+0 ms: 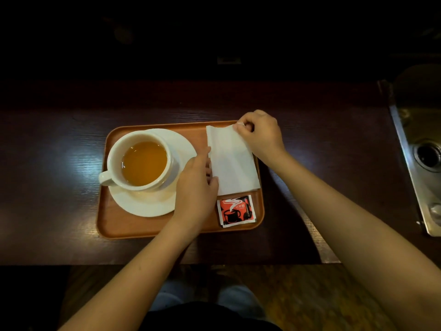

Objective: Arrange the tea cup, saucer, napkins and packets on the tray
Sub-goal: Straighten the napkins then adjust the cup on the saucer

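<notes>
An orange-brown tray [143, 229] lies on the dark wooden counter. On its left half a white cup [140, 161] full of amber tea stands on a white saucer [145, 203], handle pointing left. White folded napkins [235, 161] lie along the tray's right side. My right hand [261, 133] pinches their far right corner. My left hand [195, 189] rests its fingertips on their left edge, partly covering the saucer's right rim. A red and black packet [236, 210] with a cup picture lies flat at the tray's near right corner, just below the napkins.
A steel sink [427, 154] with a round drain is set into the counter at the far right. The counter's near edge runs just below the tray, with floor and my shoes beneath. The area behind the counter is dark.
</notes>
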A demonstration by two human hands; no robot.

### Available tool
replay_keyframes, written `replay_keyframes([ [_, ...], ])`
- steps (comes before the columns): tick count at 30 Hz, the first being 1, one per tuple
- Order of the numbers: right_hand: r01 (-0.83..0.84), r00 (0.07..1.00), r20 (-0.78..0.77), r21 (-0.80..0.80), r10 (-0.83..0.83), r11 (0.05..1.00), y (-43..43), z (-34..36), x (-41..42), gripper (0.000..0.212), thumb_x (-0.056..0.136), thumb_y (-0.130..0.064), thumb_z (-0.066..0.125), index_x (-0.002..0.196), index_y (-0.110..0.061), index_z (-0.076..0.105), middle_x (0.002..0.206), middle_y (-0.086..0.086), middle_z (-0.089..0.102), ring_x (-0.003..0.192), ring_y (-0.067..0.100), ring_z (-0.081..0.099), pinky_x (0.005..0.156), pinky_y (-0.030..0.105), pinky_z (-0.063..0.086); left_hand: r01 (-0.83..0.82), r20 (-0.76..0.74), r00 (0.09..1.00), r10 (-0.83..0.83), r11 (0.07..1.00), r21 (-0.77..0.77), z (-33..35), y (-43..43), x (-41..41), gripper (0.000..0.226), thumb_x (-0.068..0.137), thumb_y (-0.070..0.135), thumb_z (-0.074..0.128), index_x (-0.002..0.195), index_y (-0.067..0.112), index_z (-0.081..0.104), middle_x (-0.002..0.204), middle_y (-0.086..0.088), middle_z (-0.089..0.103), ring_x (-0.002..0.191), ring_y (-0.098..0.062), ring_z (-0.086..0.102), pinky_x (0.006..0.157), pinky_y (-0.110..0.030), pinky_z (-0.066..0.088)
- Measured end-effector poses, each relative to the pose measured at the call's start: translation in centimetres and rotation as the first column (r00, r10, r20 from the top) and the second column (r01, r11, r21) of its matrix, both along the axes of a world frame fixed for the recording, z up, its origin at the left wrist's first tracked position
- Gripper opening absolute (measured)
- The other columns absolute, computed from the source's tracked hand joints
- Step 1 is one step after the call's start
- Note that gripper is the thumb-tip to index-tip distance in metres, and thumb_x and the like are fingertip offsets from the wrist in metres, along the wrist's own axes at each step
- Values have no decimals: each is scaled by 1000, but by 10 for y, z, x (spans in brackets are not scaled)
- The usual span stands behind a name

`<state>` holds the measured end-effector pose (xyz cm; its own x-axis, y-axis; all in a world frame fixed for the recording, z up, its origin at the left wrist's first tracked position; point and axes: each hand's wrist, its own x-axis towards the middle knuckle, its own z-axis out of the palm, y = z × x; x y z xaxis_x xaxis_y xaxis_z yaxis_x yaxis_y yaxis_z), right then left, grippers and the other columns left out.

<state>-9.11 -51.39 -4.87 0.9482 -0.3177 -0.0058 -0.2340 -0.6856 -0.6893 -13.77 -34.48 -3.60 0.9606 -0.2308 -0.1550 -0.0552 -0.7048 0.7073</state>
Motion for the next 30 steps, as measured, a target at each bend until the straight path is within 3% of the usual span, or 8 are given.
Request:
replay_keyframes([
  [4, 12, 1000, 10, -54, -12, 998, 3, -2, 0, 18, 85, -23, 56, 84, -9, 66, 79, -1, 50, 78, 15, 49, 66, 26, 33, 16, 69, 997, -19, 999, 38, 0, 0, -3, 60, 83, 5, 59, 136, 21, 37, 118, -4, 58, 95, -11, 56, 77, -18, 46],
  [9, -39, 999, 3, -129, 40, 991, 2, 1, -2, 17, 85, -24, 58, 94, -11, 64, 82, 0, 49, 91, 22, 50, 76, 31, 37, 75, 94, 992, -84, 992, 102, 5, 0, -9, 56, 84, 5, 59, 135, 18, 39, 133, -7, 50, 115, -23, 53, 97, -41, 49],
  [12, -56, 998, 25, -227, 63, 972, 0, 9, -5, 31, 82, -26, 61, 111, -14, 57, 101, 8, 54, 102, 25, 46, 84, 32, 34, 99, 120, 985, -120, 981, 169, 4, 1, -13, 49, 85, 6, 58, 132, 16, 45, 137, -8, 48, 123, -24, 47, 104, -39, 43],
  [15, -219, 968, 32, -380, 250, 899, -1, 15, -16, 37, 79, -28, 62, 114, -18, 54, 109, 7, 53, 104, 26, 41, 81, 29, 19, 123, 135, 978, -157, 965, 232, 1, 0, -14, 44, 86, 4, 56, 129, 13, 49, 138, -10, 47, 128, -24, 41, 106, -34, 34],
  [19, -469, 880, -145, -414, 452, 780, -1, 10, -27, 35, 82, -33, 60, 115, -22, 55, 114, 0, 52, 109, 23, 36, 80, 28, 12, 134, 128, 975, -180, 942, 308, -2, -1, -11, 43, 87, 2, 53, 129, 11, 50, 139, -11, 47, 129, -26, 39, 106, -35, 34],
  [30, -414, 909, -160, -427, 384, 803, -5, 2, -29, 37, 82, -33, 60, 116, -20, 52, 115, 3, 51, 107, 24, 36, 82, 33, 19, 205, 139, 953, -271, 908, 366, 1, -7, -2, 43, 88, 3, 53, 130, 10, 47, 139, -12, 46, 128, -26, 38, 105, -36, 36],
])
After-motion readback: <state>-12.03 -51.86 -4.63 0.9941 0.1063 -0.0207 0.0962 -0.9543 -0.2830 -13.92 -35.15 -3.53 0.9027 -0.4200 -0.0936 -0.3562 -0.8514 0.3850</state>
